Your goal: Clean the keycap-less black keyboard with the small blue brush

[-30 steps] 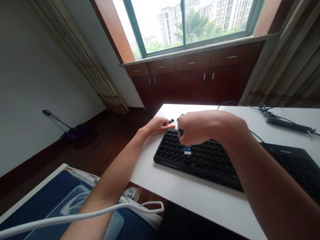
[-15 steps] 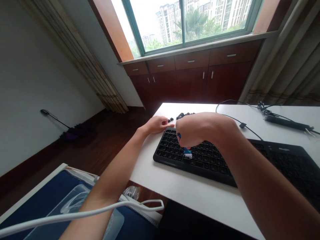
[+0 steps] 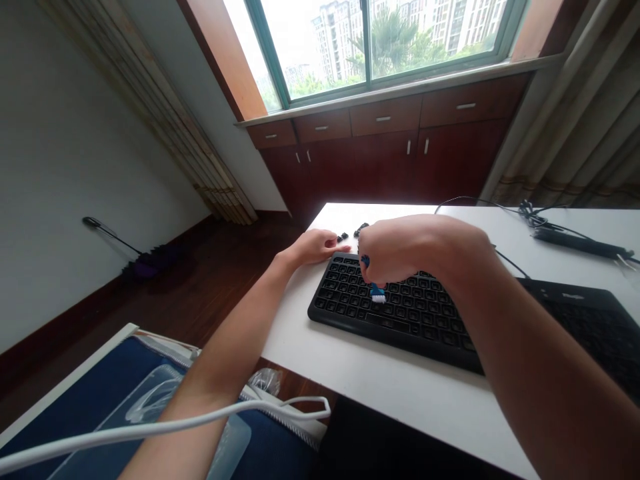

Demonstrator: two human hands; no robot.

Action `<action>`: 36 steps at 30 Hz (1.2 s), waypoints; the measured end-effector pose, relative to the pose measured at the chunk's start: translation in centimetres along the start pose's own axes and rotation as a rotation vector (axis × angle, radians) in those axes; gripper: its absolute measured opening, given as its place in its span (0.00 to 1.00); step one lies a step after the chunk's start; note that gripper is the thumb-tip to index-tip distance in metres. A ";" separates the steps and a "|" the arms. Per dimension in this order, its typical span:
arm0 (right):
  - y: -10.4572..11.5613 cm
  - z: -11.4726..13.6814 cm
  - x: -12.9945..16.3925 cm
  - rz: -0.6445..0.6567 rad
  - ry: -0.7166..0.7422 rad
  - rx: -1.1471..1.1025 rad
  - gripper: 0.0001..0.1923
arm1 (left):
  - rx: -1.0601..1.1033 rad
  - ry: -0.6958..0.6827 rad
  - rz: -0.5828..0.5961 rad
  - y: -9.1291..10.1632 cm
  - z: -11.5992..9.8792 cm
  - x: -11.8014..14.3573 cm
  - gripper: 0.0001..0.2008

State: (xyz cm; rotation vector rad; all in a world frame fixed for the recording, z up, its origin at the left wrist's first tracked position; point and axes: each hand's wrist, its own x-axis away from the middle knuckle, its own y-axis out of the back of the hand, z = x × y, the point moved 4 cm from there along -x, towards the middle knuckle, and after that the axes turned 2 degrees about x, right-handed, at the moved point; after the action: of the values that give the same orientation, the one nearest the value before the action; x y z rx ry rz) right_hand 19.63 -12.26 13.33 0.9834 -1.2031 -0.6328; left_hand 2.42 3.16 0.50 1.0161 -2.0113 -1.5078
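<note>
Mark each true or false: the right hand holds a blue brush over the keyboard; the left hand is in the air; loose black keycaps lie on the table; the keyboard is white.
The right hand holds a blue brush over the keyboard: true.
The left hand is in the air: false, it rests on the white table at the keyboard's corner.
Loose black keycaps lie on the table: true.
The keyboard is white: false, it is black.

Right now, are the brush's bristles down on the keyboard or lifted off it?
Down. The right hand holds the blue brush with its white bristles touching the keys of the black keyboard.
</note>
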 end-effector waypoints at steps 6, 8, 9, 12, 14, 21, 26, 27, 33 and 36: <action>0.0 0.0 -0.1 0.014 -0.006 -0.029 0.09 | 0.007 -0.003 -0.001 0.1 -0.2 0.0 0.22; 0.0 -0.2 0.0 0.019 -0.016 -0.033 0.09 | 0.009 -0.002 -0.002 0.1 -0.3 0.0 0.23; 0.0 -0.2 0.1 0.021 -0.019 -0.035 0.08 | 0.010 -0.001 -0.004 0.1 -0.3 0.1 0.23; 0.1 -0.4 0.2 -0.004 -0.036 -0.045 0.07 | 0.015 0.004 -0.012 0.1 -0.2 0.1 0.23; 0.0 -0.6 0.1 -0.021 -0.055 -0.056 0.07 | 0.016 0.004 -0.016 0.0 -0.1 0.0 0.24; -0.2 -0.9 -0.7 -0.052 -0.056 -0.053 0.07 | 0.000 -0.003 -0.020 -0.3 0.3 -0.2 0.25; 0.3 -1.2 -0.6 -0.172 -0.036 -0.057 0.08 | -0.007 0.000 -0.019 -0.4 0.6 -0.3 0.25; 0.3 -1.3 -0.6 -0.170 -0.039 -0.062 0.08 | -0.009 0.000 -0.019 -0.5 0.6 -0.3 0.25; 0.0 -1.4 -0.4 -0.056 -0.050 -0.069 0.08 | -0.018 0.001 -0.018 -0.5 0.6 -0.2 0.24; 0.0 -1.1 -0.6 -0.057 -0.061 -0.070 0.08 | -0.019 -0.007 -0.016 -0.4 0.4 -0.3 0.24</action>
State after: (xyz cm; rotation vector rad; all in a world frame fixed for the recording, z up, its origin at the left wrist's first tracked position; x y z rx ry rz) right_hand 20.52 -11.46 12.99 0.9481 -1.2025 -0.7497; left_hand 2.43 3.61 -0.02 1.0236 -1.9940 -1.5376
